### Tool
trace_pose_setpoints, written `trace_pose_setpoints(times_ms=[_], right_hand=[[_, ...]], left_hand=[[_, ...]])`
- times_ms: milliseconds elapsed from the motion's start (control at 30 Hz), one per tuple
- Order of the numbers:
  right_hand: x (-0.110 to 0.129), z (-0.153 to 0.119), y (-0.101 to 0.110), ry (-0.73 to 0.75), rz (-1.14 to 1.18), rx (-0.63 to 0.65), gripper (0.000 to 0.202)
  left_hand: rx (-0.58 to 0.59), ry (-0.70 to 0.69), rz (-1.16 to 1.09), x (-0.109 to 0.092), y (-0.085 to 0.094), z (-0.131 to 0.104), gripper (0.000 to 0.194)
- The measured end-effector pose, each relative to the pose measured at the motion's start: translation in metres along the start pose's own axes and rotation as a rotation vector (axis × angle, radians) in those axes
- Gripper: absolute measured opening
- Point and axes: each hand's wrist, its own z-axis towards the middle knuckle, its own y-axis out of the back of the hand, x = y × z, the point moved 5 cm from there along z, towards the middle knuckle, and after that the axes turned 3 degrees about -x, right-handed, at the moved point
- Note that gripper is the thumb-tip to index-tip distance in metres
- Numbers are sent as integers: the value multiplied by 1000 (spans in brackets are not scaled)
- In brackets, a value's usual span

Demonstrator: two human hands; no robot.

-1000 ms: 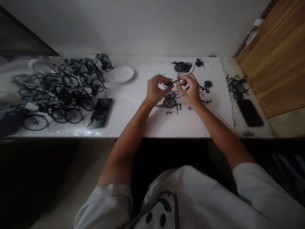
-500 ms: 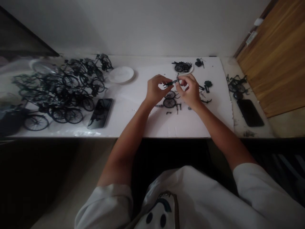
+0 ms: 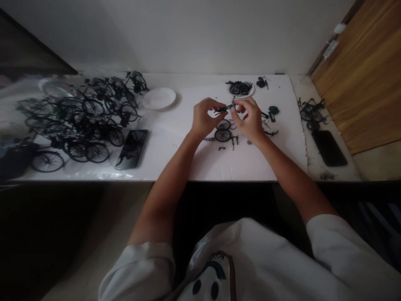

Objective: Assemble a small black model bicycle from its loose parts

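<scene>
Between my two hands, above the white board, is a small dark model bicycle frame [image 3: 223, 109]. My left hand [image 3: 205, 116] pinches its left part between thumb and fingers. At its right end my right hand [image 3: 249, 117] grips it with thumb and forefinger; the exact contact is partly hidden by the fingertips. Below the hands lie two small spoked wheels [image 3: 222, 135], with thin dark parts [image 3: 234, 141] beside them. A tiny black piece [image 3: 222, 148] rests nearer to me. More dark bits [image 3: 271, 133] lie to the right of my right wrist.
Many model bicycles [image 3: 97, 152] crowd the left side. A white plate [image 3: 159, 98] and a phone [image 3: 131, 149] are near them. Behind my hands, another plate [image 3: 246, 96] holds black parts. At right are a second phone [image 3: 329, 148] and a model bicycle [image 3: 311, 110].
</scene>
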Motion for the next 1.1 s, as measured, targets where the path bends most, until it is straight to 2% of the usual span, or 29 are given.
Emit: trace_pose_setpoints(times_ms=[1100], right_hand=[[1, 0, 0, 11, -10, 20, 31]], left_hand=[[3, 10, 0, -1, 1, 0, 17]])
